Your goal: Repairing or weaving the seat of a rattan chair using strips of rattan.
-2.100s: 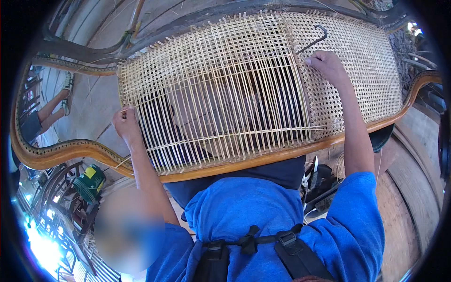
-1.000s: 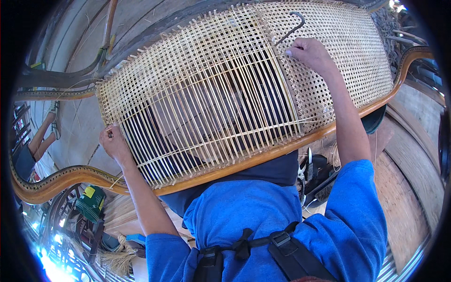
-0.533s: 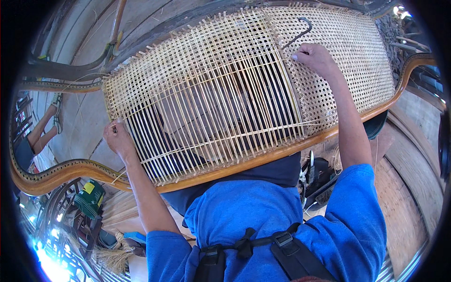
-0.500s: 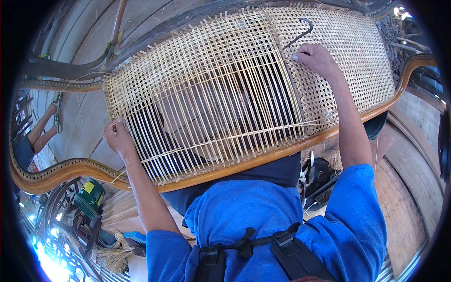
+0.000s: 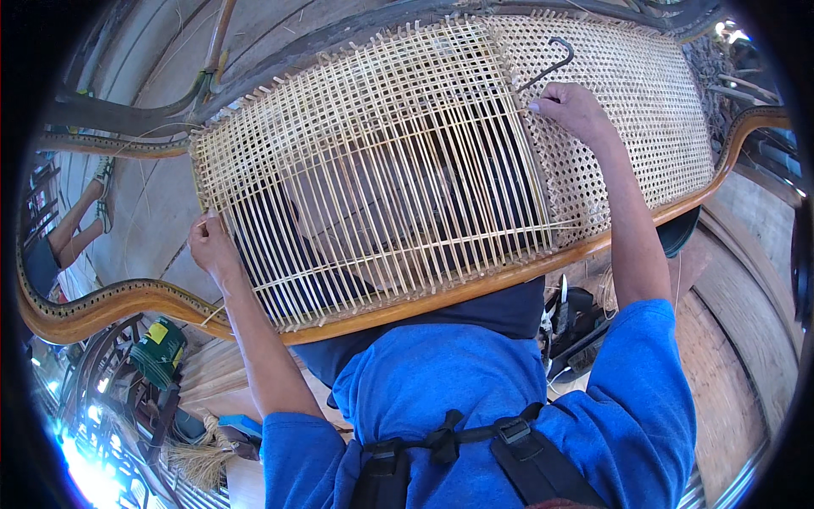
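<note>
A wooden frame (image 5: pixel 407 293) lies across my lap, strung with a half-woven cane panel (image 5: pixel 339 102). The upper part has a close grid; below it mostly lengthwise strands run, with a few loose crosswise ones near the front rail. At the panel's left edge my left hand (image 5: pixel 214 243) is closed in a pinch on a cane strand. My right hand (image 5: pixel 577 113) pinches at the right edge, where the lowest crosswise strand of the upper grid leads; its fingertips partly hide what they hold. Just above it, a dark hooked metal tool (image 5: pixel 555 64) stands in the edge of the weave.
A finished cane panel (image 5: pixel 632 110) fills the frame's right part. Curved frame arms (image 5: pixel 110 310) reach out at left. A green container (image 5: pixel 158 352) and a fibre bundle (image 5: pixel 199 462) are at lower left. Another person's legs (image 5: pixel 80 220) show at far left.
The frame and weave have shifted slightly in view. My left hand sits a little closer to the panel's edge, its fingers still pinched. The right hand stays nearly in place.
</note>
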{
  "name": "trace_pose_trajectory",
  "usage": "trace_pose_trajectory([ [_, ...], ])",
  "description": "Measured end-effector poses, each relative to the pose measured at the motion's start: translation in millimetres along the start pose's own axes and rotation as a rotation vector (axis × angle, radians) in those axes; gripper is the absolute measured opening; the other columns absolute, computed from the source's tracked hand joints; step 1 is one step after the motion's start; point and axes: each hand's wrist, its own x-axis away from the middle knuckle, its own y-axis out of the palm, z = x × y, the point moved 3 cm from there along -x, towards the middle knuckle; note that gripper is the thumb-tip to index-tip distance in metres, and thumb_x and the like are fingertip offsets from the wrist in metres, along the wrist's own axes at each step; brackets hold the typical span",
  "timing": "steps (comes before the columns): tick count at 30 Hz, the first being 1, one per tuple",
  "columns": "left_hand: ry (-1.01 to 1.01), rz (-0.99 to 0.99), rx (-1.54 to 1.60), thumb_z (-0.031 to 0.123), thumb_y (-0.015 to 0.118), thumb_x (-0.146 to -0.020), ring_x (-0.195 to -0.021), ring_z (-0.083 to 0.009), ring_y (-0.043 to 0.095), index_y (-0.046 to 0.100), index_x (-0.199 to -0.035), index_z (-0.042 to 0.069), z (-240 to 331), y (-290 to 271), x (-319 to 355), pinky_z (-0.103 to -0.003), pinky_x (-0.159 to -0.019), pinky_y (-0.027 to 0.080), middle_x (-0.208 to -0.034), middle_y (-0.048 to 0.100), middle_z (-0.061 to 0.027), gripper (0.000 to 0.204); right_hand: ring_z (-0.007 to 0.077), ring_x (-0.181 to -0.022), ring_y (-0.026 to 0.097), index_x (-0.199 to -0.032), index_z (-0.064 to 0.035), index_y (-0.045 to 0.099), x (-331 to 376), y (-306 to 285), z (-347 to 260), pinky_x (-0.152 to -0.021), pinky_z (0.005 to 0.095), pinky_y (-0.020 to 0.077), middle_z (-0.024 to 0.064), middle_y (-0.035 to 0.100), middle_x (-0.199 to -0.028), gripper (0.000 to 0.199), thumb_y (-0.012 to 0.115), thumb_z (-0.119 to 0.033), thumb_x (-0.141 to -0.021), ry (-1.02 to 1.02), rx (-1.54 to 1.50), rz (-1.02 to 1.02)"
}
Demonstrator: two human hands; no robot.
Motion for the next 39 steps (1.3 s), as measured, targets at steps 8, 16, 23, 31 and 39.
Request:
trace_pose_trajectory([
  [8,-0.065,-0.066,-0.039,0.022,0.059,-0.085,-0.072,-0.0170,0.057,0.063,-0.096,0.001,0.7,-35.7,-3.5,-0.029,-0.069,0.046,-0.082,0.064,-0.0104,0.024,0.0298,-0.068,0.056,-0.082,-0.0022,0.061,2.9,14.6,-12.6,-0.066,0.0379,0.0443,0.0148,0.059,-0.073,0.032,0.060,-0.034,-0.081,-0.303,0.167,0.152],
  [16,-0.159,0.003,0.150,0.020,0.064,-0.080,-0.070,-0.0157,0.057,0.063,-0.090,-0.001,-9.1,-74.8,0.6,-0.030,-0.069,0.046,-0.079,0.064,-0.0091,0.023,0.0174,-0.059,0.048,-0.080,-0.0006,0.055,39.3,10.2,-16.0,-0.058,0.0310,0.0406,0.0104,0.053,-0.064,0.020,0.060,-0.020,-0.082,-0.235,0.076,0.125],
  [23,-0.162,0.007,0.101,0.019,0.065,-0.079,-0.070,-0.0179,0.059,0.064,-0.084,0.002,-12.5,-61.4,-10.4,-0.031,-0.069,0.047,-0.078,0.065,-0.0084,0.018,0.0119,-0.059,0.046,-0.078,0.0001,0.056,48.5,1.8,-10.5,-0.056,0.0294,0.0397,0.0053,0.053,-0.064,0.023,0.060,-0.022,-0.081,-0.172,0.014,0.093],
  [31,-0.046,0.023,-0.061,0.021,0.060,-0.083,-0.073,-0.0189,0.058,0.062,-0.089,0.002,-35.5,-40.2,-27.2,-0.032,-0.070,0.046,-0.082,0.064,-0.0094,0.020,0.0227,-0.068,0.055,-0.083,-0.0004,0.061,-4.7,-3.3,-20.2,-0.066,0.0364,0.0439,0.0132,0.060,-0.074,0.027,0.061,-0.027,-0.080,-0.261,0.129,0.020],
  [39,-0.079,-0.039,0.152,0.019,0.059,-0.085,-0.066,-0.0111,0.045,0.054,-0.084,0.000,-18.8,2.1,-18.5,-0.026,-0.063,0.042,-0.074,0.054,-0.0026,0.019,0.0177,-0.062,0.053,-0.087,-0.0041,0.059,8.0,-23.3,-4.7,-0.061,0.0326,0.0428,0.0075,0.059,-0.069,0.019,0.067,-0.019,-0.078,-0.101,0.041,0.140],
])
